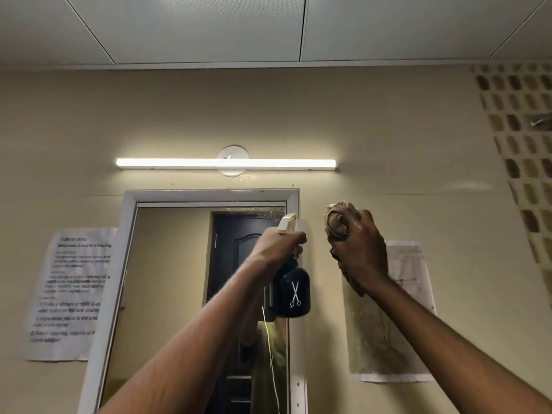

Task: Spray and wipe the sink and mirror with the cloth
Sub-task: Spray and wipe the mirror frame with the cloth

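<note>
Fingers of the left hand (276,245) curl round the neck of a black plastic spray bottle (292,289) with a white trigger head, raised before the white-framed wall mirror (179,279); the right hand (357,249) clenches a bunched brown cloth (336,221) just right of the frame, below a lit tube light (225,163)

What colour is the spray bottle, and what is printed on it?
The spray bottle is black with a white scissors symbol and a pale trigger head, seen in the head view.

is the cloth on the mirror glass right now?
No, the right hand holds the cloth bunched against the wall, right of the mirror.
</note>
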Action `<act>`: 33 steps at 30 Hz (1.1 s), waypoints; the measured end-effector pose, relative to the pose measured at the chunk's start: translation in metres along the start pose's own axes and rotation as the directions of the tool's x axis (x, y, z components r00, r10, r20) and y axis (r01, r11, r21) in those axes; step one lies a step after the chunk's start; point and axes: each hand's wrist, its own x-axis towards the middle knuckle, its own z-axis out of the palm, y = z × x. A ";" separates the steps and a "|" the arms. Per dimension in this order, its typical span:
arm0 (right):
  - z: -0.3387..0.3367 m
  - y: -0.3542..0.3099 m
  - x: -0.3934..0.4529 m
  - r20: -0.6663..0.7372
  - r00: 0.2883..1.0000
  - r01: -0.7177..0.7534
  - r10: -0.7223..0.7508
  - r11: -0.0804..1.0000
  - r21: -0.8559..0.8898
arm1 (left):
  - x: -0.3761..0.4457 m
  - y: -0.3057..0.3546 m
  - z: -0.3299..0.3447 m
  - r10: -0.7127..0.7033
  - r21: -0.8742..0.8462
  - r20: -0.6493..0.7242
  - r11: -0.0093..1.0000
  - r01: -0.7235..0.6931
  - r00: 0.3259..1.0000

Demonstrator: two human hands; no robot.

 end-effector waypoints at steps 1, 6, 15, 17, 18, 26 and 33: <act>0.000 0.001 0.000 0.002 1.000 -0.002 0.002 1.000 -0.004 | 0.000 -0.001 0.002 0.008 -0.002 0.006 1.000 -0.008 1.000; 0.000 0.003 0.002 0.010 1.000 0.018 -0.018 1.000 -0.024 | 0.002 -0.002 0.005 0.102 0.003 -0.092 0.995 -0.102 0.991; 0.002 -0.004 0.016 0.007 0.997 0.074 -0.074 0.997 -0.006 | 0.008 -0.006 0.002 0.014 -0.066 -0.098 0.998 -0.020 0.995; 0.005 -0.008 0.024 0.024 0.992 0.121 -0.120 0.993 -0.018 | 0.008 -0.006 0.001 0.007 -0.090 -0.102 0.996 -0.017 0.995; 0.006 -0.010 0.030 0.044 0.988 0.148 -0.147 0.989 -0.025 | 0.008 -0.005 0.001 0.000 -0.101 -0.092 0.995 -0.010 0.996; 0.026 -0.027 0.084 0.218 0.927 0.343 -0.305 0.926 -0.161 | 0.011 -0.011 -0.003 0.002 -0.125 -0.137 0.992 -0.020 0.991; 0.034 -0.024 0.101 0.225 0.919 0.361 -0.323 0.919 -0.158 | 0.013 -0.024 -0.002 0.031 0.043 -0.013 0.999 -0.030 0.999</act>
